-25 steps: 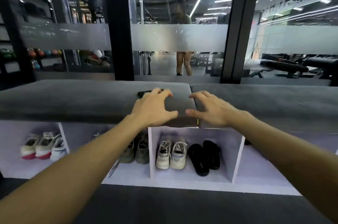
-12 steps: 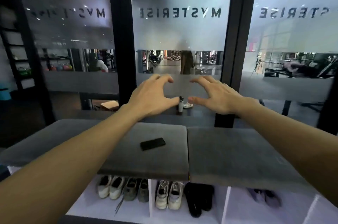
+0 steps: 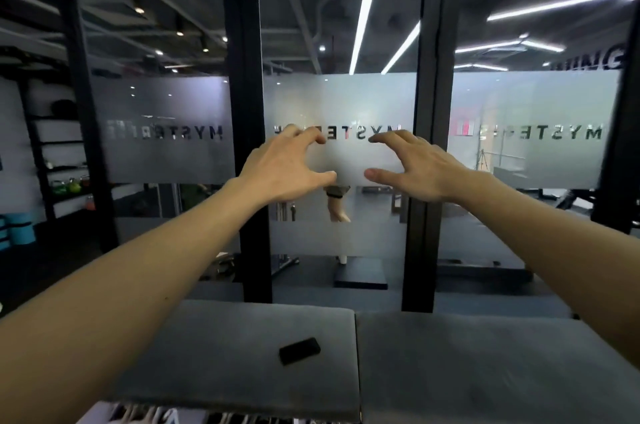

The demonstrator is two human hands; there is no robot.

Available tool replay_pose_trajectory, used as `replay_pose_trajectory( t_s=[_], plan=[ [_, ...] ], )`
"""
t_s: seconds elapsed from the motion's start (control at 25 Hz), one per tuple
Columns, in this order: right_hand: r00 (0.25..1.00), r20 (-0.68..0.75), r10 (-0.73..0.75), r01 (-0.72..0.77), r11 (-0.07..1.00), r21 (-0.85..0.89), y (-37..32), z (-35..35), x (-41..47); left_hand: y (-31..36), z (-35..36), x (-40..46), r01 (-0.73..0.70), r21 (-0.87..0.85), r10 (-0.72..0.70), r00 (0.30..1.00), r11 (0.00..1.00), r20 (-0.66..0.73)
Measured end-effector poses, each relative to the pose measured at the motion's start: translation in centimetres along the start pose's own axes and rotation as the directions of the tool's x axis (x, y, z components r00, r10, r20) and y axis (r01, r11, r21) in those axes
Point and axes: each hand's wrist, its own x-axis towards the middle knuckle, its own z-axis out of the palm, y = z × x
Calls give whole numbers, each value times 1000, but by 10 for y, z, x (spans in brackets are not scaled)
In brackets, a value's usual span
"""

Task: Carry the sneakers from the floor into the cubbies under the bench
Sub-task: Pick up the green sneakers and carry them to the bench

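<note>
I take the grey bench cushion as the landmark. Both hands are raised well above it, in front of the frosted glass partition. My left hand has its fingers loosely arched and spread, thumb extended toward the centre; it holds nothing. My right hand mirrors it, fingers arched and spread, also holding nothing. The two thumbs point at each other with a gap between them; the hands do not touch.

The sneakers appear only as a thin strip of pale shapes directly below the front edge of the bench cushion, at the bottom of the view. I judge that they already sit in the cubbies, but the strip is too narrow to confirm the pairs or the compartments. No floor in front of the bench is visible, so I cannot tell whether any sneakers remain there.

A black phone lies on the bench cushion, near the seam with the adjoining cushion.

The controlling relation: the task's things lie well below both hands, under the cushion. The long axis of the shoes cannot be read. Both hands stand at about equal height, so neither is clearly nearer; the visible strip lies on the left hand's side.
</note>
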Motion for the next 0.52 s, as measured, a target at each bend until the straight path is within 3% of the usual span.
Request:
replay_pose_trajectory(
  t_s=[0.24, 0.52],
  plan=[
    [998, -26, -65, 65, 998, -6, -38, -64, -26, 24, -71, -36, 23, 54, -22, 1000, 998, -21],
    [966, 1, -257, 255, 957, 136, -115, -67, -54, 19, -152, -133, 172, 148, -175, 985, 974, 5]
  ],
)
